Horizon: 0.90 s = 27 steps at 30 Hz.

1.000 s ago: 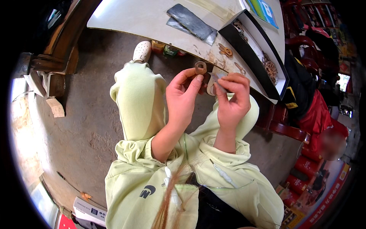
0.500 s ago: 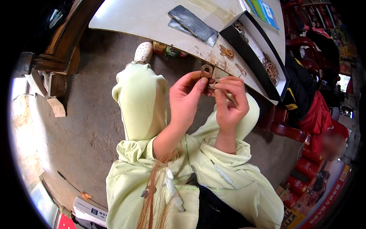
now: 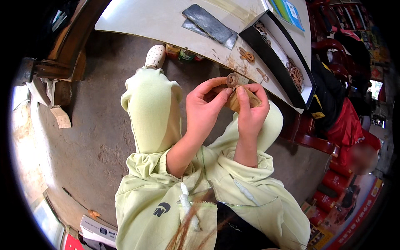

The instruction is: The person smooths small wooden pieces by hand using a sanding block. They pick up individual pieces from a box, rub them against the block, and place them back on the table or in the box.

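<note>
Both hands meet above my right knee, beside the table edge. Between the thumb and fingers of my left hand (image 3: 204,102) is a small brown wooden piece (image 3: 232,79), with a rounded end and a hole showing above the thumb. My right hand (image 3: 253,109) is closed on a curved tan sheet (image 3: 237,101), which looks like folded sandpaper; its thumb presses near the lower end of the wooden piece. The fingers hide that lower end. Similar looped wooden pieces (image 3: 248,56) lie on the table close by, one more (image 3: 262,75) nearer the box.
A long black box (image 3: 273,68) with several brown wooden pieces inside stands on the white table (image 3: 141,18). Dark grey sheets (image 3: 208,21) lie left of it, and blue-green packets (image 3: 287,12) behind. Dark red furniture (image 3: 316,141) stands at the right.
My right hand has turned and closed, bringing the tan sheet into view against the wooden piece. The wooden piece has shifted slightly right and tilted in my left hand.
</note>
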Motion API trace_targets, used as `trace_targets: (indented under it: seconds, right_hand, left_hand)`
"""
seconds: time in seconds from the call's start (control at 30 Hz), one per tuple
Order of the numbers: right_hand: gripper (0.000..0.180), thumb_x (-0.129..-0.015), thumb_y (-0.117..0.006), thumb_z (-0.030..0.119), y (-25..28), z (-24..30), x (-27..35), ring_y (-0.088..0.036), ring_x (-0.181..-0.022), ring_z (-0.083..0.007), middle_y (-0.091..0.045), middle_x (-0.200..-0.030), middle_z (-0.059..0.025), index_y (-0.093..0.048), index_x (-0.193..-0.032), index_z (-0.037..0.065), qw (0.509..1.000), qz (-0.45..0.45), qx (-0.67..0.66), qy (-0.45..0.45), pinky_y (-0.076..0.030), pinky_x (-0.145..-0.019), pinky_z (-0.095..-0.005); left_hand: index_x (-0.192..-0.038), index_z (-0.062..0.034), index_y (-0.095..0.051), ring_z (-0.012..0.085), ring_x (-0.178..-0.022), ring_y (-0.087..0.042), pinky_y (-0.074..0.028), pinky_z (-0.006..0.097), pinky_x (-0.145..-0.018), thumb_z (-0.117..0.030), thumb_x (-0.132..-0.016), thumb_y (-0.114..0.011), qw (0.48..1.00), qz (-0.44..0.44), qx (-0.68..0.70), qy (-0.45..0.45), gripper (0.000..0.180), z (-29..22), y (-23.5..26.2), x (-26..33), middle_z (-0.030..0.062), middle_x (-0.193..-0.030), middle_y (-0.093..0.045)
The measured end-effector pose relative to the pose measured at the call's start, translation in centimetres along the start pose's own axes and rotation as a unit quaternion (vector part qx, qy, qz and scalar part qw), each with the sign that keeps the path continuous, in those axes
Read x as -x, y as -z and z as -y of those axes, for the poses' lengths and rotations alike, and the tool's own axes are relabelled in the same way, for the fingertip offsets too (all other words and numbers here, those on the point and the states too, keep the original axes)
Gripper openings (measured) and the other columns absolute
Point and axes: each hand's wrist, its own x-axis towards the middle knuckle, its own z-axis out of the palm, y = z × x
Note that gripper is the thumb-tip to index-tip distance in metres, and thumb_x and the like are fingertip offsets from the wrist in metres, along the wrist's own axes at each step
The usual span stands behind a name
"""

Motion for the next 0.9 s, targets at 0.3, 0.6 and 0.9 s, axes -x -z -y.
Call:
trace_targets:
  seconds: [0.3, 0.6, 0.9]
  right_hand:
    - [0.011, -0.081, -0.068, 0.004, -0.1, 0.2, -0.1, -0.050, -0.066, -0.0040, -0.057, -0.071, 0.0016, -0.057, -0.079, 0.001, 0.999, -0.004, 0.038, -0.003, -0.042, -0.058, -0.0196]
    - [0.012, -0.080, -0.070, 0.007, -0.1, 0.3, -0.1, -0.053, -0.071, -0.0063, -0.059, -0.079, 0.0001, -0.060, -0.082, 0.001, 0.999, 0.011, 0.035, -0.035, -0.044, -0.065, -0.0215]
    - [0.012, -0.082, -0.069, 0.008, 0.0, 0.0, -0.2, -0.052, -0.071, -0.0054, -0.060, -0.078, -0.0001, -0.059, -0.084, 0.001, 0.999, 0.017, 0.005, -0.032, -0.044, -0.064, -0.0209]
  left_hand:
    - [-0.090, 0.0046, -0.067, 0.0072, -0.075, -0.060, -0.048, 0.020, -0.066, -0.001, -0.083, -0.064, 0.993, 0.026, -0.099, -0.065, 0.010, 0.5, 0.6, -0.3, 0.0034, -0.084, -0.062]
    - [-0.097, 0.0015, -0.064, 0.0050, -0.077, -0.055, -0.046, 0.020, -0.066, -0.006, -0.088, -0.063, 0.999, -0.013, -0.034, -0.001, 0.012, 0.1, 0.1, -0.1, 0.0005, -0.088, -0.063]
    - [-0.094, 0.0017, -0.063, 0.0049, -0.076, -0.057, -0.047, 0.019, -0.068, -0.003, -0.086, -0.063, 0.999, -0.003, -0.042, -0.024, 0.010, 0.8, 0.2, -0.3, 0.0005, -0.085, -0.063]
